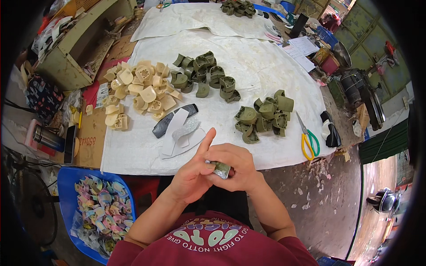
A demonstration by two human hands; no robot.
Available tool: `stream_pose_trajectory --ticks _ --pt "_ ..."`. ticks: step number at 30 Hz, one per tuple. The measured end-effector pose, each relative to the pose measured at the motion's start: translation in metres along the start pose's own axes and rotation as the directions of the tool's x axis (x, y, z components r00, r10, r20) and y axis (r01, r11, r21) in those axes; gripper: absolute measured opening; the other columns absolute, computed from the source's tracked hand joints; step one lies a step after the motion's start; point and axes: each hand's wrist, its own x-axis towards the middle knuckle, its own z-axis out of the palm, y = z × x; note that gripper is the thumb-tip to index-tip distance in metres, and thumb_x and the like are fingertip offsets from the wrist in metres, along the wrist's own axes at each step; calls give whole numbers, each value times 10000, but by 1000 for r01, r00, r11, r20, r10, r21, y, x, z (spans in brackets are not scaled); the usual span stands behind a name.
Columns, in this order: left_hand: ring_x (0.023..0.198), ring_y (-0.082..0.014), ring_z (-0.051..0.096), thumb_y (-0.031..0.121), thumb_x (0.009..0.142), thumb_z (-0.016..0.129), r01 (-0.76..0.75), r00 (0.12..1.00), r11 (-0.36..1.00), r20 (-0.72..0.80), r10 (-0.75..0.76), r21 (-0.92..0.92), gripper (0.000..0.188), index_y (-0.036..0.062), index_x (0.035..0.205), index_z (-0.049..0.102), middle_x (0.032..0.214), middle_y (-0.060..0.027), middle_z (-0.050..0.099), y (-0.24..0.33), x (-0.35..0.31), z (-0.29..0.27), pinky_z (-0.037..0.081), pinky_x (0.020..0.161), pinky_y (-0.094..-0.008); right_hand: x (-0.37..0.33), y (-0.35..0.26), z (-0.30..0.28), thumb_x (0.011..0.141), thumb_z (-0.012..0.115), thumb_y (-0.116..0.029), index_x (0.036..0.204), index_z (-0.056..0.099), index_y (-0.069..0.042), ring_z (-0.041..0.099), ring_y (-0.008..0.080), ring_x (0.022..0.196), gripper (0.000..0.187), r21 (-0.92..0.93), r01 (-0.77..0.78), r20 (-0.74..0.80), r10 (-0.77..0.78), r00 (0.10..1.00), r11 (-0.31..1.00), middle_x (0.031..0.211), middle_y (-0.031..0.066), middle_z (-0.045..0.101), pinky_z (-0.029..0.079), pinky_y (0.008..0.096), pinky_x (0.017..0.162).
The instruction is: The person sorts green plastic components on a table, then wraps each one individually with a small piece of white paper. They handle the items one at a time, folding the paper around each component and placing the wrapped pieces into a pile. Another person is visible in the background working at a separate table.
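Holding one olive-green heel-shaped piece between both hands, in front of the shirt and just off the near table edge. Right hand curls around it, narrow grip, fingers bent over the top; silver glitter shows on the piece's near side, green face partly exposed. Left hand is against its left side, thumb at the piece, index finger pointing up and away; other fingers partly hidden, can't tell if it pinches too. Just beyond the grip, slightly left: white sheets with a curled silver glitter strip on top, dark oblong object partly under them. Beyond and right: cluster of loose green pieces; farther out, another green cluster. Beyond and left: heap of beige pieces. Well right: scissors, yellow and green handles. Left, lower: blue basket of pastel pieces.
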Motion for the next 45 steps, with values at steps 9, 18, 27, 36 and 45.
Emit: stream_pose_trajectory --ticks 9,18,27,36,45 --pt "1219 -260 473 109 840 462 -170 984 984 -51 172 48 848 228 1536 -8 1342 -88 440 -1 2 1 363 1046 -446 -3 -6 -4 778 733 -118 1264 570 -36 587 308 1122 519 40 -207 33 206 978 977 1298 181 554 492 333 881" --pt "1149 -182 505 347 994 439 -334 922 903 -105 372 270 622 163 1515 154 1304 -77 477 -8 14 -11 409 974 -375 -8 -11 26 981 508 -251 1296 525 4 552 181 1141 406 584 -462 -81 614 785 668 1348 116 536 447 295 910" --pt "1122 -138 502 292 989 451 -408 827 824 -223 516 393 483 37 1395 396 1276 -69 505 -12 14 -32 412 944 -293 -6 6 52 970 475 -110 1328 500 -7 489 239 1249 374 501 -500 -48 599 799 707 1310 120 548 358 333 1052" --pt "1329 -290 380 119 936 469 -39 503 47 -21 864 998 480 14 1400 401 1402 -181 443 68 -35 -105 274 1106 -369 4 37 82 919 590 -138 1315 514 -28 502 279 1238 418 24 -372 -46 373 927 928 1330 153 533 355 372 1058" --pt "1235 -351 422 241 851 645 750 324 -201 -84 942 630 662 137 1440 359 1361 -184 411 152 -107 -203 277 981 -609 29 73 76 720 670 -38 1033 661 -106 563 238 929 321 -557 -90 -9 102 995 825 977 58 596 423 369 800"
